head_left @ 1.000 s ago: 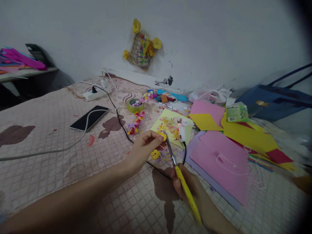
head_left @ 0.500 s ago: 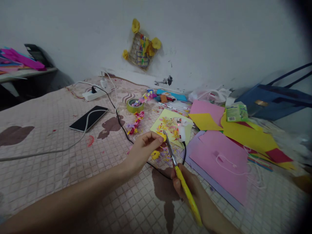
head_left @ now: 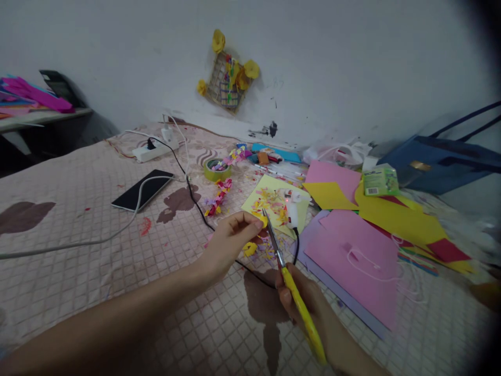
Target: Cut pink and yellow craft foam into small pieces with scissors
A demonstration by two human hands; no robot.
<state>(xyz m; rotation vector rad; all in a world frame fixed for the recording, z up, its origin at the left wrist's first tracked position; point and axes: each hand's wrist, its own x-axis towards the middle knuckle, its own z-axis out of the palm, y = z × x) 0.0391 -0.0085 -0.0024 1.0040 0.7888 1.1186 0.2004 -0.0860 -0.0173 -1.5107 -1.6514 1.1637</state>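
Note:
My left hand (head_left: 235, 237) pinches a small yellow paper piece (head_left: 261, 218) between thumb and fingers. Yellow-handled scissors (head_left: 295, 292) are in my right hand (head_left: 303, 295), their blade tips at the edge of that piece. Just beyond, a pale yellow sheet (head_left: 266, 183) bears colored paper scraps and a white glue gun (head_left: 291, 211) with a small red light. A yellow paper piece (head_left: 249, 249) and purple scraps lie below my left fingers.
A black phone (head_left: 144, 190), power strip (head_left: 151, 151) and cables lie left. Tape roll (head_left: 216, 175) and pink-red paper strand (head_left: 219, 197) sit mid-table. Pink sheets (head_left: 352, 256), yellow sheets (head_left: 399, 219) and a blue bag (head_left: 438, 162) are right.
Almost nothing differs. The scissors' handle and my right hand have shifted very slightly; my left hand keeps its pinch on the yellow piece.

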